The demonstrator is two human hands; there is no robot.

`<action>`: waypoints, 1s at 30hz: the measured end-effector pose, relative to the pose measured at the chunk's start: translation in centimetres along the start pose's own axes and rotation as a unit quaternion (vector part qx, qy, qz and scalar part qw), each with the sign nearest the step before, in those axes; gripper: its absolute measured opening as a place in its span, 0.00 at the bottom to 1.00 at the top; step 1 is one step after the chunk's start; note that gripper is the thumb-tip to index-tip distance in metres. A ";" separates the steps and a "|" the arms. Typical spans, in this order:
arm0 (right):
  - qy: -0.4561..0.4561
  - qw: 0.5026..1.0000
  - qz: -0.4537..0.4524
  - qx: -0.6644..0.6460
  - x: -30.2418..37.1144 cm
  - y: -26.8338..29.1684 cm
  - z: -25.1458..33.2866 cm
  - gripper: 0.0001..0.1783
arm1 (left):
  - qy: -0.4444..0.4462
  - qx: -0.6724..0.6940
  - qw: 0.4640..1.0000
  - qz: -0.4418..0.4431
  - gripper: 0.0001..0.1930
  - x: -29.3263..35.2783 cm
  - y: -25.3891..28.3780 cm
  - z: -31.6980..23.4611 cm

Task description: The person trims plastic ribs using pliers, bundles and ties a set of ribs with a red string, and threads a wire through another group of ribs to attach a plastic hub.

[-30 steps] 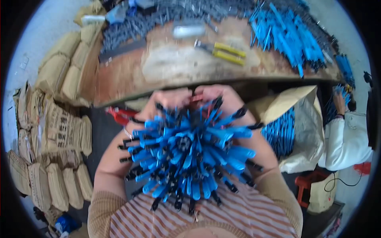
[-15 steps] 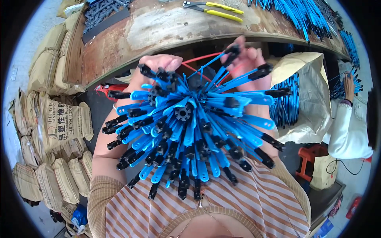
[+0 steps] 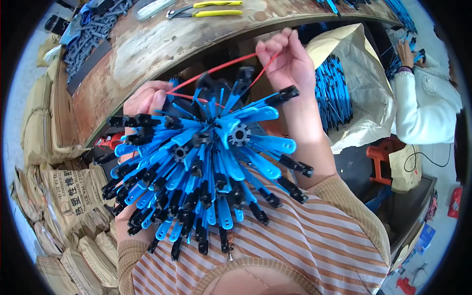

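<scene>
A large bundle of blue plastic sticks with black clip-like ends (image 3: 196, 169) fans out in front of my chest, tips toward me. A red cord (image 3: 216, 70) runs taut behind the bundle's far side, between my hands. My left hand (image 3: 146, 101) pinches one end of it at the bundle's left. Raised beyond the bundle's far right, my right hand (image 3: 287, 61) has its fingers closed on the cord where it bends back down toward the sticks. The part of the cord around the bundle is mostly hidden.
Yellow-handled pliers (image 3: 206, 10) and grey plastic parts (image 3: 88, 51) lie on the wooden bench (image 3: 147, 51). An open paper sack (image 3: 371, 93) with more blue sticks stands at right, near a co-worker's white sleeve (image 3: 423, 108). Brown sacks (image 3: 78, 196) are piled at left.
My right hand has risen and pulled the red cord out tight. My left hand has moved left and lower. The view has shifted, and the bundle has turned somewhat.
</scene>
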State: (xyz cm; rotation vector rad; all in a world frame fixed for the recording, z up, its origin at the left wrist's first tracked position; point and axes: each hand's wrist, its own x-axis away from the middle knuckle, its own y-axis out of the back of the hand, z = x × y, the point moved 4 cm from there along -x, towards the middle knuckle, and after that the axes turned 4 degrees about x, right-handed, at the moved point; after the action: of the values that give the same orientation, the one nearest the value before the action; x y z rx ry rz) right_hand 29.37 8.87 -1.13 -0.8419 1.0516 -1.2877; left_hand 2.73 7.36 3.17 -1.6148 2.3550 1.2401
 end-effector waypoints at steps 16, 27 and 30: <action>-0.061 0.913 -0.115 0.387 14.0 -1.3 7.2 0.12 | 0.305 0.601 0.668 -0.315 0.23 3.5 -1.9 2.5; -0.013 0.579 0.459 0.673 16.0 -5.1 -2.9 0.14 | 0.217 0.208 0.876 -0.377 0.19 8.4 -5.7 16.3; 0.104 0.479 0.367 0.791 15.8 -7.0 -5.1 0.11 | 0.209 0.090 0.896 -0.382 0.19 3.8 -5.3 11.0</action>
State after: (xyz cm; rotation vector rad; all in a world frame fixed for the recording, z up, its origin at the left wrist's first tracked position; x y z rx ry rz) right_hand 21.87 -7.29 1.56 1.1491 -0.0589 -0.9755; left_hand 0.91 10.40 -9.11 -2.5396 1.5748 0.5302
